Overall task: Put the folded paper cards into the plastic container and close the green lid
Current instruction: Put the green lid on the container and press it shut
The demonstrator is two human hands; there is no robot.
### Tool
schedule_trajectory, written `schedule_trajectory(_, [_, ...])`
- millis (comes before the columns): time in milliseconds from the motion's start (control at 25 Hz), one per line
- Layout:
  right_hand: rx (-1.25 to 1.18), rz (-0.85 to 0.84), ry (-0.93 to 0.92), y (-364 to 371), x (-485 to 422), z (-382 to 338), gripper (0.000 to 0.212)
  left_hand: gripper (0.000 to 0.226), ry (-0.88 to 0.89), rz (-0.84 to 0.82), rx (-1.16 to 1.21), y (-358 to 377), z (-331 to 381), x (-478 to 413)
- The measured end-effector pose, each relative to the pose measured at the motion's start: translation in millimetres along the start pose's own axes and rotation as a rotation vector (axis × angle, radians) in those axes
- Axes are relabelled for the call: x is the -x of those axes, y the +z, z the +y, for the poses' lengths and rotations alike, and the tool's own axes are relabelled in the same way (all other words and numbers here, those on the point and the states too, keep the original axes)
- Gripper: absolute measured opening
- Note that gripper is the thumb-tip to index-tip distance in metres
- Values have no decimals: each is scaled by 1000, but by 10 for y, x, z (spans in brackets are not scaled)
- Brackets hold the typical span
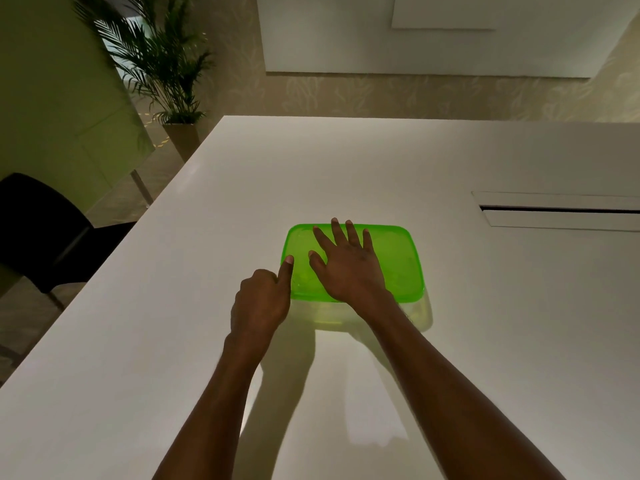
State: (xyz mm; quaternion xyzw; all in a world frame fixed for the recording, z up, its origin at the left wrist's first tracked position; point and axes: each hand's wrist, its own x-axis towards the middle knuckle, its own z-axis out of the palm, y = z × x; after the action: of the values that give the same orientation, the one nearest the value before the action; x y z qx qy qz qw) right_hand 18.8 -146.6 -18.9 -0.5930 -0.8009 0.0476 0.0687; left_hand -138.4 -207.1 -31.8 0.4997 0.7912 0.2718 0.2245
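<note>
A translucent green lid (398, 258) lies flat on top of a clear plastic container (420, 315) in the middle of the white table. My right hand (349, 268) rests palm down on the lid with its fingers spread. My left hand (261, 299) is curled at the lid's left edge, its thumb pressing on the rim while the other fingers are tucked out of sight beside the container. No paper cards show; the lid and my hands hide the inside of the container.
The white table (173, 341) has a cable slot (561, 211) at the right. A black chair (38, 230) stands off the table's left edge, with a potted palm (162, 74) beyond it.
</note>
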Motion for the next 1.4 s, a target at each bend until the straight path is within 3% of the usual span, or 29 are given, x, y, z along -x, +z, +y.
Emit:
schedule_trajectory(160, [-114, -5, 7, -34, -30, 12, 63, 72, 82, 153, -228, -27, 201, -193])
schedule_trajectory(280, [-373, 169, 50, -161, -140, 178, 51, 72, 157, 156, -228, -20, 380, -456])
schedule_trajectory(360, [-306, 218, 146, -286, -302, 445, 44, 72, 184, 119, -211, 7, 495, -675])
schedule_trajectory(520, [-171, -24, 399, -409, -613, 1061, 53, 72, 160, -87, -104, 123, 685, -1144])
schedule_trajectory(720, [-411, -201, 423, -305, -845, 1337, 52, 70, 112, -263, -125, 210, 809, -1528])
schedule_trajectory(880, [-526, -243, 451, -237, -922, 1320, 58, 51, 106, -331, -155, 338, 786, -1650])
schedule_trajectory(1200, [-583, -209, 446, -143, -916, 1357, 50, 39, 81, -247, -76, 372, 769, -1598])
schedule_trajectory(1280, [-600, -119, 481, -177, -895, 1339, 48, 47, 85, -179, -14, 360, 752, -1580])
schedule_trajectory(1400, [-612, -57, 519, -285, -759, 1362, 64, 68, 60, -93, 59, 245, 739, -1493])
